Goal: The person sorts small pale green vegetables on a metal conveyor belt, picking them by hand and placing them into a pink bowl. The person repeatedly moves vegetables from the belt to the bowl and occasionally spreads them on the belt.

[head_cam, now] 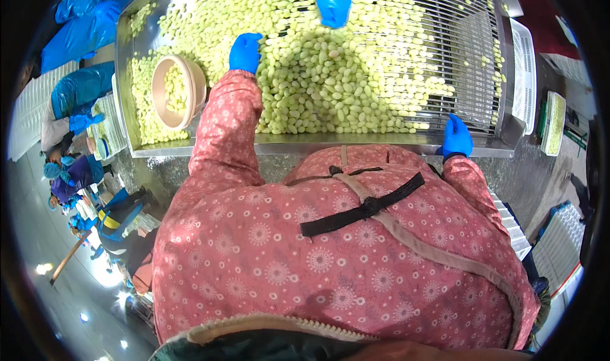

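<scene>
Loose green grapes cover much of a stainless-steel sorting tray in front of me. My left hand, in a blue glove, reaches in among them with its fingers curled down; whether a grape is in it is hidden. At the tray's near right edge rests my right hand, gloved in blue too; its underside is out of sight. To the left of my left forearm, a beige plastic bowl stands tilted on the grapes, with more grapes inside. The tray's right part is a grating of metal bars.
Another person's blue-gloved hand reaches into the grapes from the far side. White plastic crates stand beyond the right end. Co-workers in blue sleeves work on the left near a crate of grapes. A grape-filled crate stands far right.
</scene>
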{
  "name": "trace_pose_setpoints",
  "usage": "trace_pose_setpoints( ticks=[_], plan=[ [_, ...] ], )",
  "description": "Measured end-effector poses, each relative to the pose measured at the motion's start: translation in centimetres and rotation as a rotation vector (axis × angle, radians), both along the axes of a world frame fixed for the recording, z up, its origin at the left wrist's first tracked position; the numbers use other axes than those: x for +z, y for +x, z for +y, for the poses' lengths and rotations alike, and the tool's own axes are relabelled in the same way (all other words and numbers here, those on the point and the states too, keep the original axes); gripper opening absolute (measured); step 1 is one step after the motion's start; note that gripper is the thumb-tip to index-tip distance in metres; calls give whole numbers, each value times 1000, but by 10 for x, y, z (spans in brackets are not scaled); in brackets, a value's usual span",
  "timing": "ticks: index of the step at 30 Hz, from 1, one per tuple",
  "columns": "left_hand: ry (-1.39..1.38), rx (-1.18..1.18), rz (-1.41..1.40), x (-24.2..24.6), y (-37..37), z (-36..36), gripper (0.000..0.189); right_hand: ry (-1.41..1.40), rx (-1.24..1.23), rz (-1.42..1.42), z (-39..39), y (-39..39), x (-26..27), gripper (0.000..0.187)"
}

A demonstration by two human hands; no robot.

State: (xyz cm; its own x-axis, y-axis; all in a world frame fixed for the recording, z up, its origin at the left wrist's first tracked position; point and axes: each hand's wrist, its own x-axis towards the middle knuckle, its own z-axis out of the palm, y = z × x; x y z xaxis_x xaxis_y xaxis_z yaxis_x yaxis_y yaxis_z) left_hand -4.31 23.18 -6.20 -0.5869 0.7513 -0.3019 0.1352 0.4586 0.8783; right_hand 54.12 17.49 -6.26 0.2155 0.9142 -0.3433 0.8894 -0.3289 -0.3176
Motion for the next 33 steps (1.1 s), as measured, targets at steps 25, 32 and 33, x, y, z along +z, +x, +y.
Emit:
trace_pose_setpoints(
  ticks=[25,32,33],
  plan=[
    [-145,54,610,-53,-15,-53,36,-83,6,-100,8,13,-12,38],
    [-302,-221,263,-50,51,-95,44,191,40,309,95,-49,-46,44],
    [-282,-237,-20,-47,68,-99,45,223,48,475,112,-73,-49,48]
  ],
)
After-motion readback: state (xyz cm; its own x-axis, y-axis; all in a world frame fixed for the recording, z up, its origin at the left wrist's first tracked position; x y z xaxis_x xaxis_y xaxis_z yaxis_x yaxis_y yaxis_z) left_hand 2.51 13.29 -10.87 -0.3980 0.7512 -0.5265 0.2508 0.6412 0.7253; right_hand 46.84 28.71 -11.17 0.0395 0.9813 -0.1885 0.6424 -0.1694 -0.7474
